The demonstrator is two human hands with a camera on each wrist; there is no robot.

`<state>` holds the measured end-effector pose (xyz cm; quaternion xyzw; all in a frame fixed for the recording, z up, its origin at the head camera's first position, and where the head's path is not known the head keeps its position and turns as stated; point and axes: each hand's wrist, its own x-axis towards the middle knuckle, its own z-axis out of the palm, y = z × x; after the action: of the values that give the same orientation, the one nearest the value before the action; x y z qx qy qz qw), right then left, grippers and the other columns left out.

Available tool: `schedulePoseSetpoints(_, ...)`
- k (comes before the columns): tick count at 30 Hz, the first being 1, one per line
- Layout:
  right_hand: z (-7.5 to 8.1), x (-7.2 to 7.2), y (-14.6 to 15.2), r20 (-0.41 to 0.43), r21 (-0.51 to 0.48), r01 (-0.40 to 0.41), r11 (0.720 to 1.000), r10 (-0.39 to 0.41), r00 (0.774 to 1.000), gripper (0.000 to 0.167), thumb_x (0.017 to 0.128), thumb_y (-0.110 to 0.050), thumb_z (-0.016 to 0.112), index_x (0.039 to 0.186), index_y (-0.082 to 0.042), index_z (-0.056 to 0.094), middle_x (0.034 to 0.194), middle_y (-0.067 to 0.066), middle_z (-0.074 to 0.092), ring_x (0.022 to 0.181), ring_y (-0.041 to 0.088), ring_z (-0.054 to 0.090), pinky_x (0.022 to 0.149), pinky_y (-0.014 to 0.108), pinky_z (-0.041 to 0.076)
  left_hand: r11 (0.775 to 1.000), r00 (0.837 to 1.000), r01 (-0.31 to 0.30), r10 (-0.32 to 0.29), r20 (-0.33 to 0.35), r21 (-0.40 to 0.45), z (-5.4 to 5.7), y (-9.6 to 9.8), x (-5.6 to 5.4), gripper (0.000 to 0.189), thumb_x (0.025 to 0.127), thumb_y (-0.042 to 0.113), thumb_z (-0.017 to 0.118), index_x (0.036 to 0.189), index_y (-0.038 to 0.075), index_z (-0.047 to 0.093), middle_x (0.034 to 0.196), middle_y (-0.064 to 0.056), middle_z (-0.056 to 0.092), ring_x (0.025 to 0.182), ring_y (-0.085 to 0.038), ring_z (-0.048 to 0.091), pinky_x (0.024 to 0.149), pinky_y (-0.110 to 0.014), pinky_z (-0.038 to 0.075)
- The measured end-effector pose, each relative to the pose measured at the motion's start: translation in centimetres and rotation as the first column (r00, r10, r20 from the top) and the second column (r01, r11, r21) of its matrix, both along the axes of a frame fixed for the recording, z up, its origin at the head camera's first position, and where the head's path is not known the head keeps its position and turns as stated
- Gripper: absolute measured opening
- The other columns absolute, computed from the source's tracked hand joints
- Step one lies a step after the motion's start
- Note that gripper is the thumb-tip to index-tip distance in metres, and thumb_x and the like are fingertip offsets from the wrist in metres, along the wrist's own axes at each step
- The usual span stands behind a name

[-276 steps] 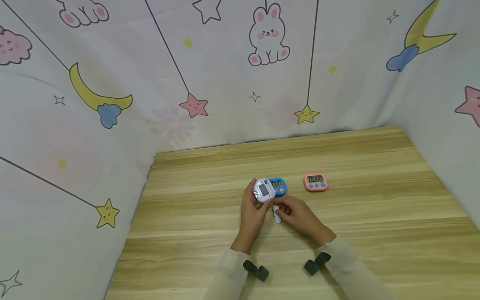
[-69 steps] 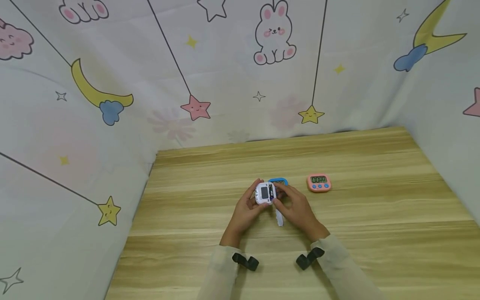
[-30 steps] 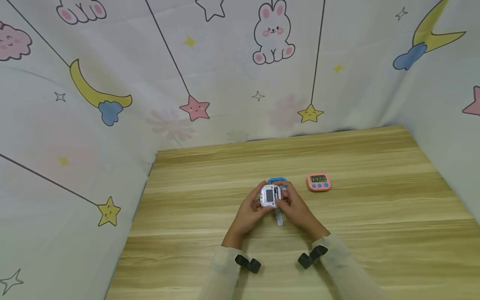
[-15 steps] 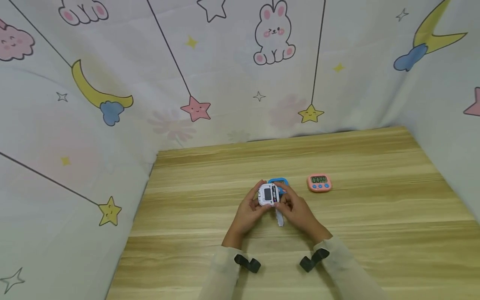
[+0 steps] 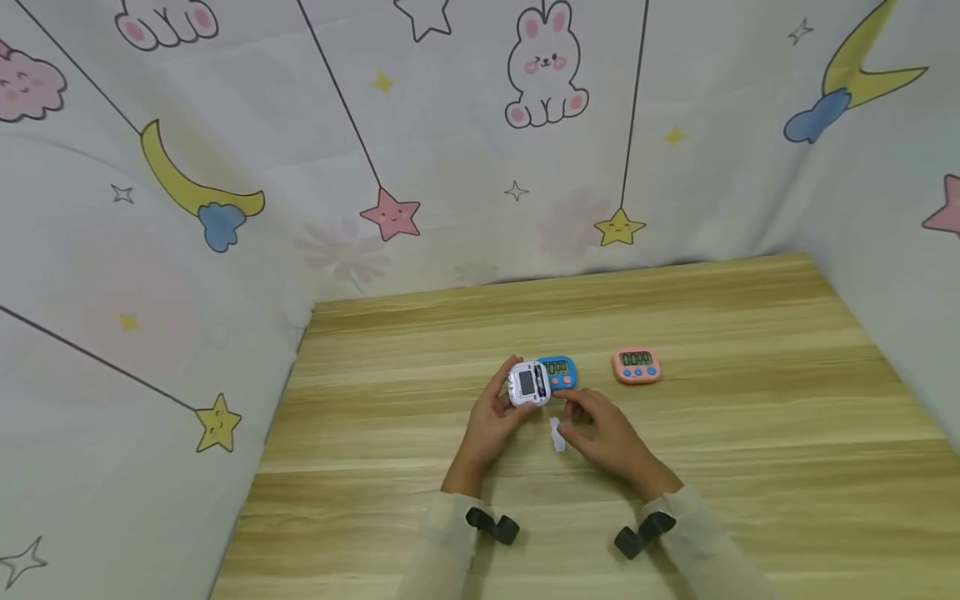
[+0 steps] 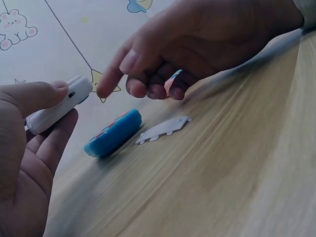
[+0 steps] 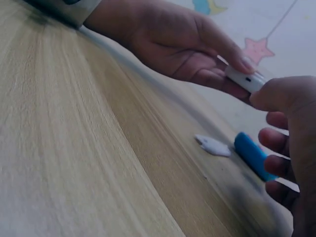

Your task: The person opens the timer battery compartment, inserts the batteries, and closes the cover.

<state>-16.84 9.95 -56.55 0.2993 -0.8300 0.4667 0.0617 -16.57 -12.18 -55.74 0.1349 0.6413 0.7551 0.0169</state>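
In the head view my left hand (image 5: 486, 437) holds a white digital timer (image 5: 527, 382) by its edges, its back turned up. The long battery slot on the timer's right side is uncovered, and a dark battery lies in it. My right hand (image 5: 611, 437) is just right of the timer, its fingers loosely bent with nothing in them; the left wrist view shows a gap between its fingertips and the timer. Under it, a slim white battery cover (image 5: 557, 435) lies on the table; the left wrist view shows small tabs along the cover's (image 6: 165, 131) edge.
A blue timer (image 5: 567, 374) lies on the table behind the white one, which partly hides it. Farther right is a pink timer (image 5: 636, 366) with blue buttons. A printed white curtain (image 5: 450, 150) surrounds the wooden table (image 5: 375, 467) at the back and sides.
My right hand has let go of the white timer and drawn back to the right. The left hand has shifted the timer slightly left, showing more of the blue timer.
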Motion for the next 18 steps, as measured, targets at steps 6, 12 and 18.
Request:
schedulePoseSetpoints(6,-0.37,0.18,0.49,-0.080,0.084,0.002,0.996,0.005,0.997,0.043,0.085,-0.025,0.076,0.125,-0.016,0.064,0.104,-0.004,0.062,0.099,0.014,0.050,0.085,0.038,0.043,1.000,1.000,0.006,-0.006,0.002,0.006,-0.23,-0.05,-0.10,0.079,0.089,-0.005,0.067,0.154,0.005,0.024,0.156,-0.007,0.030,0.122,-0.027,0.054,0.092,-0.027,0.051)
schedulePoseSetpoints(12,-0.80,0.23,0.64,-0.113,0.165,-0.013,0.986,0.032,0.993,0.048,0.079,-0.031,0.079,0.122,-0.014,0.065,0.116,-0.003,0.061,0.106,0.018,0.049,0.090,0.043,0.041,1.000,0.999,0.013,-0.014,0.039,0.007,-0.19,-0.03,-0.15,0.079,0.088,-0.010,0.064,0.154,0.004,0.023,0.158,-0.008,0.027,0.122,-0.025,0.054,0.093,-0.027,0.050)
schedulePoseSetpoints(18,-0.54,0.28,0.65,-0.090,0.230,-0.023,0.973,0.045,0.995,0.053,0.078,-0.037,0.079,0.124,-0.016,0.063,0.120,-0.003,0.057,0.113,0.019,0.046,0.094,0.046,0.039,1.000,0.999,0.016,-0.016,0.050,0.013,0.00,-0.02,-0.27,0.080,0.088,-0.011,0.064,0.154,0.002,0.021,0.158,-0.011,0.026,0.122,-0.025,0.054,0.093,-0.027,0.050)
